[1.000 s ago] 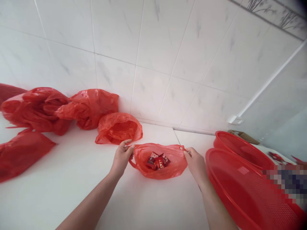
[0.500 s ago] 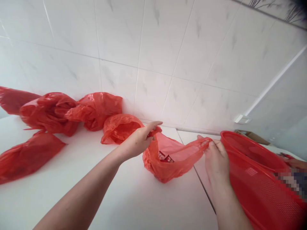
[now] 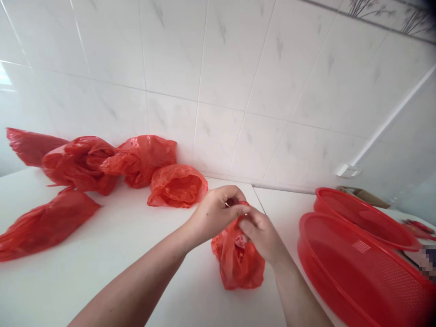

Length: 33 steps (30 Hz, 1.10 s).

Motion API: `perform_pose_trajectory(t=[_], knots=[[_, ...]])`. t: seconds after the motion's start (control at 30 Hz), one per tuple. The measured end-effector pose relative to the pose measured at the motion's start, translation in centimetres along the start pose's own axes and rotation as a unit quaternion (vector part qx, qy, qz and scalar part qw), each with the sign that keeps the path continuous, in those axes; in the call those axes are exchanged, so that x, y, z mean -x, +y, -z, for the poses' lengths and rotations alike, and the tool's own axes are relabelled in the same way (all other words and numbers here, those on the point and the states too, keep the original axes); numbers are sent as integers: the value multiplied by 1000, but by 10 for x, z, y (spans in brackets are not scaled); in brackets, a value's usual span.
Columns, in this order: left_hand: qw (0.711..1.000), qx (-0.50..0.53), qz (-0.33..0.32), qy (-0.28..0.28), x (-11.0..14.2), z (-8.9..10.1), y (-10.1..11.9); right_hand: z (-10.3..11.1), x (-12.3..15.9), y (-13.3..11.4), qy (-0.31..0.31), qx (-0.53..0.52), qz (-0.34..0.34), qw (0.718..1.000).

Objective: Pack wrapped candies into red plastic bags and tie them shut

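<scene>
A thin red plastic bag [image 3: 240,268] rests on the white table in front of me, its top gathered up between my hands. My left hand [image 3: 220,209] pinches the gathered top from the left, thumb and forefinger bent together. From the right, my right hand [image 3: 257,227] grips the same top close beside it, fingertips partly hidden. Small red-and-white packets [image 3: 240,240] show through a gap in the bag's side. Just behind my left hand lies another red bag [image 3: 180,186] with its mouth gaping.
Several full red bags [image 3: 80,163] line the wall at the left, and one long red bag [image 3: 51,222] lies nearer. Two red plastic baskets [image 3: 327,259] stand at the right. Behind them is a cardboard box [image 3: 363,196]. A white socket [image 3: 348,170] sits on the tiled wall.
My hands were apart, stretching the bag's mouth wide. They have come together, drawing its top into a bunch. The view has shifted slightly, showing more of the baskets.
</scene>
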<state>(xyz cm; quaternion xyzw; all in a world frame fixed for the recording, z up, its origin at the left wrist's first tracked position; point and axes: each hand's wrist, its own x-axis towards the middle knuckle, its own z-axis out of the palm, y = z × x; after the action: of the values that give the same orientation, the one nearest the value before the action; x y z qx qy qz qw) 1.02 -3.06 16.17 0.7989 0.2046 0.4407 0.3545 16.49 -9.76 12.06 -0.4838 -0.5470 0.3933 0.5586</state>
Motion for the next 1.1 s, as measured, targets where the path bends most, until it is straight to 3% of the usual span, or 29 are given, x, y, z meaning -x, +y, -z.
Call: perform_pose_trajectory(t=[0.07, 0.13, 0.23, 0.33, 0.4, 0.5, 0.67, 0.77, 0.87, 0.97, 1.1], knots=[[996, 86, 23, -32, 5, -7, 1, -9, -1, 0, -43, 74, -10, 996], [995, 99, 16, -7, 11, -11, -4, -14, -4, 3, -16, 106, -13, 994], [998, -1, -57, 34, 21, -15, -18, -16, -10, 13, 28, 58, -20, 998], [984, -126, -125, -18, 29, -18, -37, -15, -13, 23, 17, -16, -24, 999], [974, -182, -131, -37, 32, -20, -49, -14, -14, 31, -3, -23, -21, 1000], [978, -191, -82, -27, 34, -22, -65, -8, -13, 41, -19, -17, -27, 999], [991, -124, -5, 49, 35, -26, -81, 3, -8, 50, -66, -32, -28, 997], [996, -79, 36, 29, 36, -29, -85, 2, -7, 50, -69, 46, -23, 996], [993, -59, 104, 6, 34, -30, -84, -4, -14, 49, -4, 138, -9, 990], [991, -62, 112, 38, 30, -26, -77, -9, -26, 45, 90, 246, 19, 965], [992, -77, 67, 79, 23, -16, -63, -12, -36, 26, 82, 238, 62, 966]])
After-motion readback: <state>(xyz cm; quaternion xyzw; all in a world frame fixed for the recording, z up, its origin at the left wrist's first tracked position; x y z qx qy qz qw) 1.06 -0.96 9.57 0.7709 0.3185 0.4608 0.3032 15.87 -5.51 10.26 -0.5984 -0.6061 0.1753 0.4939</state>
